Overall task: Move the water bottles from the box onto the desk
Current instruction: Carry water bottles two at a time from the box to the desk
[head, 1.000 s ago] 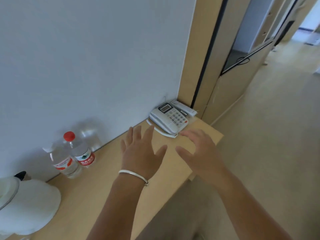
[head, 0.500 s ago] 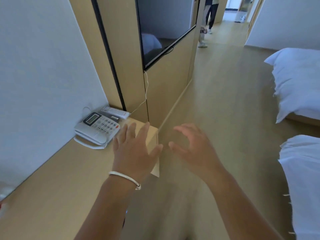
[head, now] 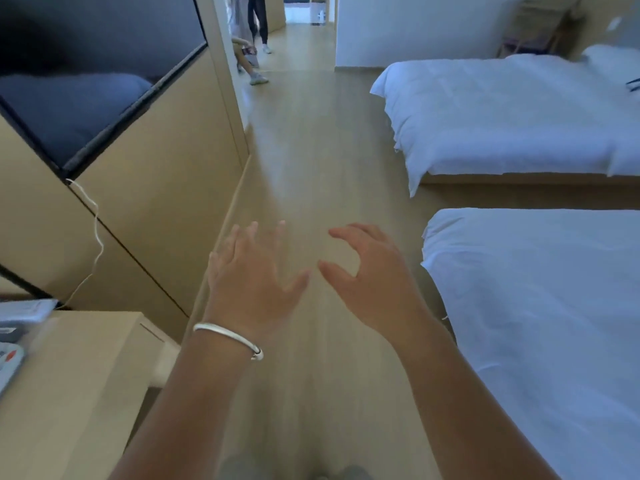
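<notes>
My left hand [head: 249,285], with a silver bangle on its wrist, floats over the wooden floor with fingers spread and holds nothing. My right hand [head: 370,285] hangs beside it, fingers loosely curved, also empty. The end of the wooden desk [head: 79,386] shows at the lower left. No water bottle and no box are in view.
A telephone [head: 14,344] lies at the desk's left edge. A wall-mounted TV [head: 79,81] with a hanging white cable [head: 95,233] is at the left. Two white beds [head: 512,116] [head: 540,323] stand at the right. People's legs [head: 254,39] show in the far corridor.
My view has swung right, away from the desk with its two bottles and phone, toward the floor and beds. Both empty hands stayed in front of me.
</notes>
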